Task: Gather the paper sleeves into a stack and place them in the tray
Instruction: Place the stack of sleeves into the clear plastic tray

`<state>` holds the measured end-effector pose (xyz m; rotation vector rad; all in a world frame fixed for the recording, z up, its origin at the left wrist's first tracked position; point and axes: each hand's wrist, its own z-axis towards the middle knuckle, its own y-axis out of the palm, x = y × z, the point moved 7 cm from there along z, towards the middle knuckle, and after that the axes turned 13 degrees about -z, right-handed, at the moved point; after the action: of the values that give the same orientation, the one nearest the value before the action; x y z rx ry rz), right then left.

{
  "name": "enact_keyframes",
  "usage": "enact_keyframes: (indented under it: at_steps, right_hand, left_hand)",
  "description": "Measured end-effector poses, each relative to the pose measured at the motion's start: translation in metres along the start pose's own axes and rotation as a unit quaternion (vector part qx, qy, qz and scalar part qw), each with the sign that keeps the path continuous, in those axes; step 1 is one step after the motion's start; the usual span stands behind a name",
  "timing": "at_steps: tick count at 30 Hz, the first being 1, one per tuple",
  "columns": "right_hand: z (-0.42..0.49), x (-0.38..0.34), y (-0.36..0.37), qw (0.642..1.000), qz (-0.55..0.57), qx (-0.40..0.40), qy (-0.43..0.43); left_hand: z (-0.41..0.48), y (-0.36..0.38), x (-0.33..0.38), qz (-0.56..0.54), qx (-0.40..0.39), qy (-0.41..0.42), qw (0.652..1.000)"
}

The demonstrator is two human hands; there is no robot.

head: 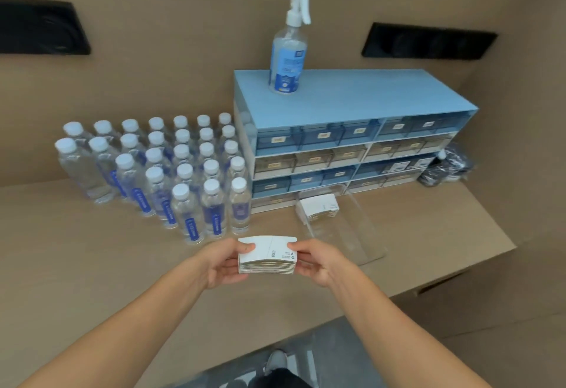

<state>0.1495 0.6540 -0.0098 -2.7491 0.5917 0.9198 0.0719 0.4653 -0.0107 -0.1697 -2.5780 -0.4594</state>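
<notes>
A stack of white paper sleeves (268,256) is held level above the table's middle. My left hand (225,265) grips its left end and my right hand (318,260) grips its right end, thumbs on top. Behind and to the right lies a long clear plastic tray (355,234), reaching from the drawer unit toward the front. A second stack of paper sleeves (318,207) rests inside the tray's far end. The tray's near part holds nothing.
Several rows of water bottles (165,170) stand at the left rear. A blue drawer unit (346,142) with a spray bottle (289,47) on top stands at the back. A black bag (447,170) lies at its right. The table edge (444,280) drops off at right.
</notes>
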Motion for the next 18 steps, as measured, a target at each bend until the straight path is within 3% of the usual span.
enact_keyframes:
  at_steps: [5,12,18]
  right_hand:
    - [-0.001,-0.019,-0.069,0.999,0.032,0.028,-0.017]
    - [0.035,-0.050,-0.173,0.999,0.024,0.034,-0.022]
    - [0.074,-0.063,-0.203,0.999,-0.042,0.028,-0.009]
  left_hand:
    - [0.010,0.072,-0.001,0.024,-0.016,-0.011,1.000]
    - [0.054,0.185,0.004,0.065,0.031,0.055,0.996]
    - [0.083,0.213,-0.011,0.014,0.094,0.030,0.995]
